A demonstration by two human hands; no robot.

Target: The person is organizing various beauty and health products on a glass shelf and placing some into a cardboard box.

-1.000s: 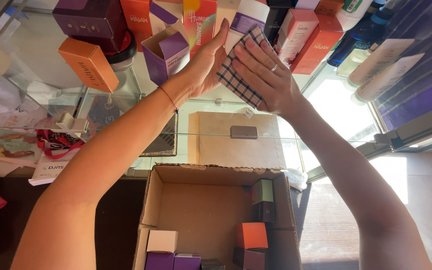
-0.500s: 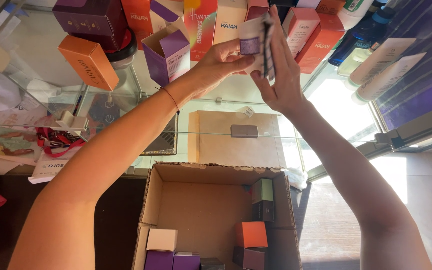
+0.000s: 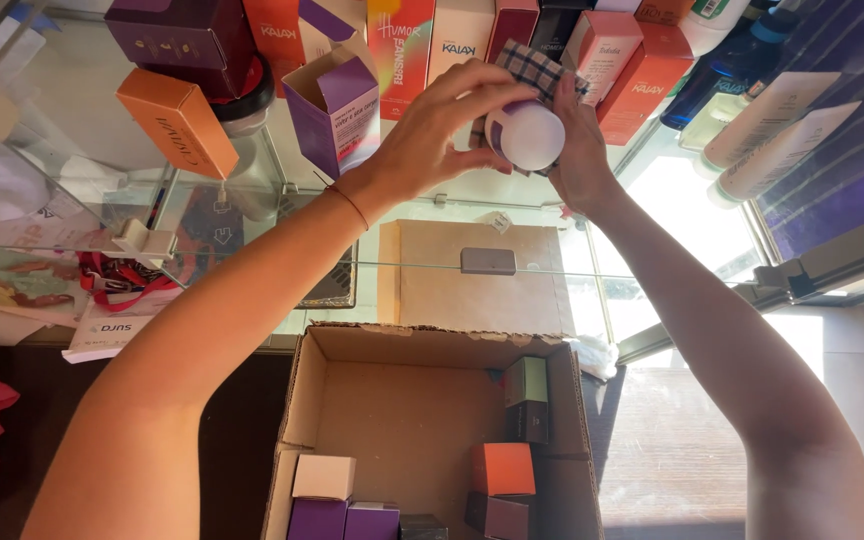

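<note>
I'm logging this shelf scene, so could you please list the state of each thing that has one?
Round white and purple container: gripped by left hand.
Checked cloth: pressed against it by right hand.
Cardboard box: open, partly filled.
Purple carton: flap open.

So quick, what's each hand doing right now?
Left hand: closed on a round white and purple container.
Right hand: holds a checked cloth against it.

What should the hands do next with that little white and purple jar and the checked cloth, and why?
Probably keep rubbing: the left hand grips the white and purple jar while the right hand presses the checked cloth behind it. A small turn of the jar would likely bring an unwiped side to the cloth.
</note>
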